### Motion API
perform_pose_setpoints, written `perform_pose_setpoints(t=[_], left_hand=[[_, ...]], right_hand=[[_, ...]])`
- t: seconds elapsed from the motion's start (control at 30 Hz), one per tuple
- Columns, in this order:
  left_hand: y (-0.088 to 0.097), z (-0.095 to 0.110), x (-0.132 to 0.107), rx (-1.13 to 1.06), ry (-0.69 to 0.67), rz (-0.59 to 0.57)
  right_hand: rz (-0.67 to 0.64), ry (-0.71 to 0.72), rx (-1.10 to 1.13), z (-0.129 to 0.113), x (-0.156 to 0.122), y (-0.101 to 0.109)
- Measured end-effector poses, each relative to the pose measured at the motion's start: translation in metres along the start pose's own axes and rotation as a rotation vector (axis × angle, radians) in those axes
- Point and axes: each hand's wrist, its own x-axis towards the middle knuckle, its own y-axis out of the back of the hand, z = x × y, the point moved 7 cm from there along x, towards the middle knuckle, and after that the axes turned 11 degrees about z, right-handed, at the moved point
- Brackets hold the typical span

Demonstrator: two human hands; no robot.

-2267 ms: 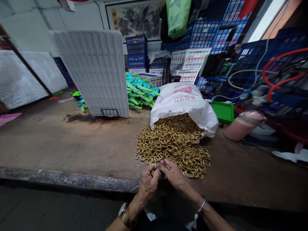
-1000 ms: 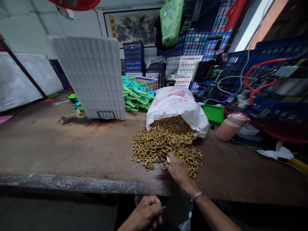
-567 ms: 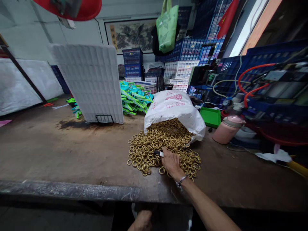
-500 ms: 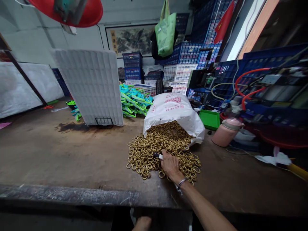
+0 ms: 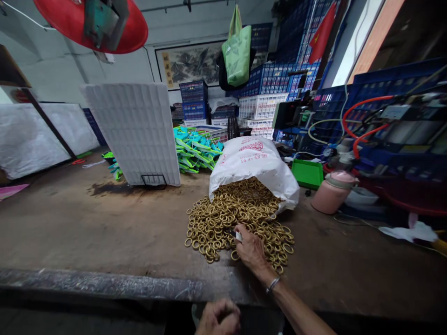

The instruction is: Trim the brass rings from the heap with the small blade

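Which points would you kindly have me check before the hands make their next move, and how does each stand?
1. Right hand has hold of the small tool: ok, it is between the fingers.
2. Loose rings within that hand's reach: ok, it is at the near side of the pile.
3. Tool's dark end on a single ring: cannot tell, too small.
4. Left hand holding something: cannot tell, fingers curled.
5. White bag open toward the person: ok, rings spill from its mouth.
6. Pink bottle apart from the rings: ok.

Smooth, dull-brass metallic rings [image 5: 223, 223]
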Motion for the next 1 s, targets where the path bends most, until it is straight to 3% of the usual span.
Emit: perform_pose_setpoints(t=[0.1,0.17,0.27,0.4,0.63,0.8,1.0], left_hand=[[0.014,0.034,0.007,-0.025,-0.126,0.252],[0.018,0.054,0.015,-0.037,-0.220,0.339],[0.014,0.067,0.030,-0.011,-0.247,0.321],[0.002,0.067,0.040,0.012,-0.221,0.226],[0.006,0.065,0.042,0.055,-0.253,0.314],[0.006,0.066,0.041,0.077,-0.313,0.294],[0.004,0.048,0.039,-0.050,-0.083,0.205]], right_hand=[[-0.026,0.042,0.163,-0.005,-0.020,0.003],[-0.037,0.045,0.237,-0.006,-0.031,0.005],[-0.046,0.067,0.327,-0.008,-0.044,0.007],[-0.069,0.068,0.445,-0.009,-0.052,0.001],[-0.130,-0.151,0.648,0.001,-0.050,-0.011],[-0.283,-0.207,0.676,-0.003,-0.048,-0.020],[-0.334,-0.289,0.781,0.000,-0.051,-0.025]])
